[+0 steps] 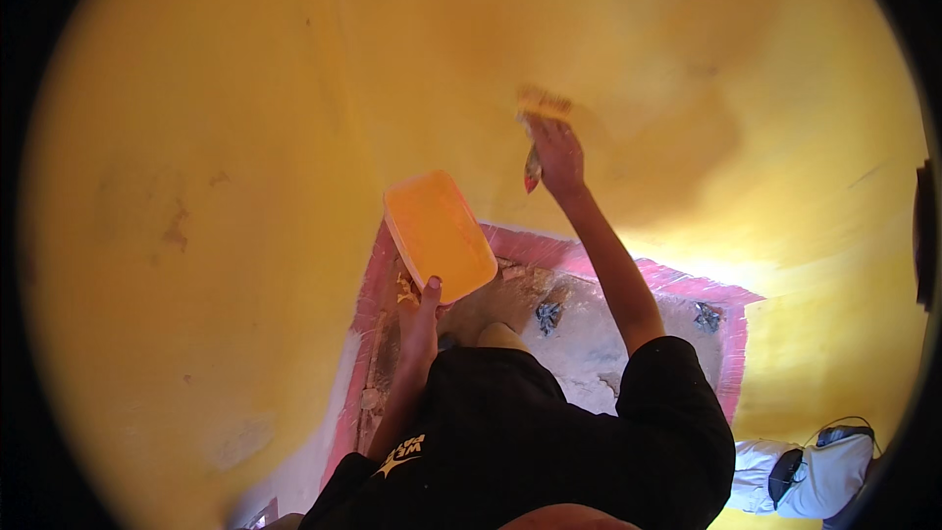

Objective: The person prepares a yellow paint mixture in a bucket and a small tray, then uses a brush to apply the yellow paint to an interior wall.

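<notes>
My left hand (421, 316) grips the near edge of a rectangular plastic tub (440, 235) that holds orange-yellow paint. In my right hand (558, 154) is a wide paintbrush (544, 101), its bristles up by the yellow wall (456, 51) and its red-tipped handle pointing down. The bristles look blurred; whether they touch the wall I cannot tell. Darker orange patches show on the wall above and to the right of the brush.
A pink painted band (530, 246) runs round the foot of the walls. Crumpled dark plastic (548, 316) and another such scrap (707, 317) lie on the rough floor (581, 346). White bags or cloths (824, 475) with dark items are at the lower right.
</notes>
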Action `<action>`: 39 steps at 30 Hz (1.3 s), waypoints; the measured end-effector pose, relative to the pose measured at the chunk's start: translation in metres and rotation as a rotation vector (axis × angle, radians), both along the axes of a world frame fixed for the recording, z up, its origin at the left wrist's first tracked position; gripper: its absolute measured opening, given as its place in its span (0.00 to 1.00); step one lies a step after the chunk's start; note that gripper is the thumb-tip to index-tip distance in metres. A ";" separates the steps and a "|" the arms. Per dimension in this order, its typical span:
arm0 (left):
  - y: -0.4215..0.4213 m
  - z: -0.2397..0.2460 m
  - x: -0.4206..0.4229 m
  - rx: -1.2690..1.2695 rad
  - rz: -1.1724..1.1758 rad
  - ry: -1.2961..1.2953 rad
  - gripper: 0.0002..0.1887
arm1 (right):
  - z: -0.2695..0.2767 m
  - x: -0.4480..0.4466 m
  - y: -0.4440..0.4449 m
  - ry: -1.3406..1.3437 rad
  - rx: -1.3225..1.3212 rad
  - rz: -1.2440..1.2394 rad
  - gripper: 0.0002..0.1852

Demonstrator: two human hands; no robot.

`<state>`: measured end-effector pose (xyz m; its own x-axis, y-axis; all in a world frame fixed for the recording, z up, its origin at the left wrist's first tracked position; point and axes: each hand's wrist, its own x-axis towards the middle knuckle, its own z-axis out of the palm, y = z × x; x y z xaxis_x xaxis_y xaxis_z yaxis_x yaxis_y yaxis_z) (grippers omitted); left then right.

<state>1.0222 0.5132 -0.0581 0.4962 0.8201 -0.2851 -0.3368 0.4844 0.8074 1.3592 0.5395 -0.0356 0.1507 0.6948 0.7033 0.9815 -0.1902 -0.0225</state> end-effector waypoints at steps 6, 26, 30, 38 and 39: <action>0.001 0.002 -0.001 0.009 0.010 0.004 0.25 | -0.060 0.011 -0.012 0.252 -0.275 0.115 0.28; -0.005 -0.029 0.003 -0.008 0.045 -0.018 0.30 | -0.037 0.013 0.014 -0.112 0.009 -0.084 0.29; -0.005 -0.047 0.002 -0.033 0.040 -0.004 0.31 | -0.071 0.006 0.017 0.050 -0.164 0.008 0.30; -0.008 -0.051 0.005 -0.031 0.077 -0.031 0.29 | 0.020 0.040 0.048 0.260 -0.141 0.139 0.21; -0.010 -0.051 0.003 -0.036 0.097 -0.032 0.29 | 0.054 0.031 0.052 0.163 -0.119 0.111 0.21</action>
